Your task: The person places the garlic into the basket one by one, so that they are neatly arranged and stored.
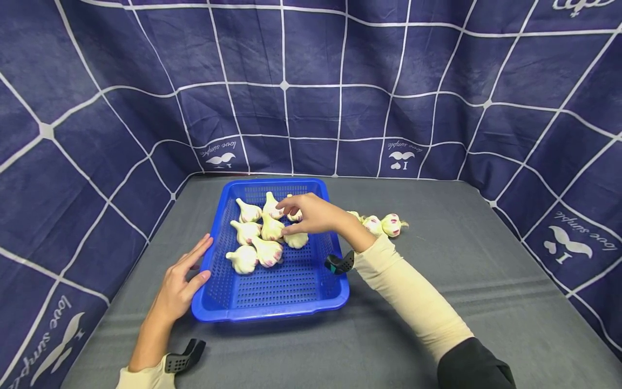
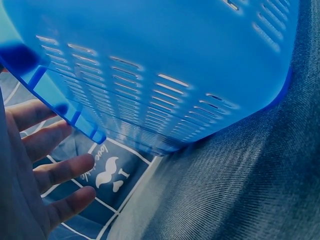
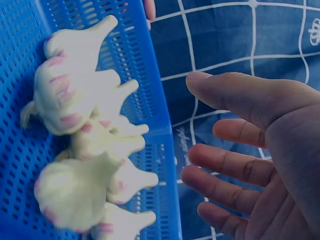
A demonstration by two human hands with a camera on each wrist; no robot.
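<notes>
A blue plastic basket (image 1: 269,315) holds several white garlic bulbs (image 1: 243,259) with purple streaks, grouped toward its back and left. My right hand (image 1: 313,213) hovers over the bulbs at the basket's right side. Its thumb and fingers are spread, and in the right wrist view nothing lies between them; a garlic bulb (image 3: 72,192) shows beside the hand there. Along the basket's left rim rests my left hand (image 1: 177,286), its fingers extended. From the left wrist, the fingers (image 2: 65,172) appear loosely straight beside the basket's slotted wall (image 2: 150,95).
More garlic bulbs (image 1: 391,225) lie on the grey table (image 1: 437,259) right of the basket, partly hidden behind my right forearm. A dark blue cloth (image 1: 311,113) with white grid lines encloses the back and sides.
</notes>
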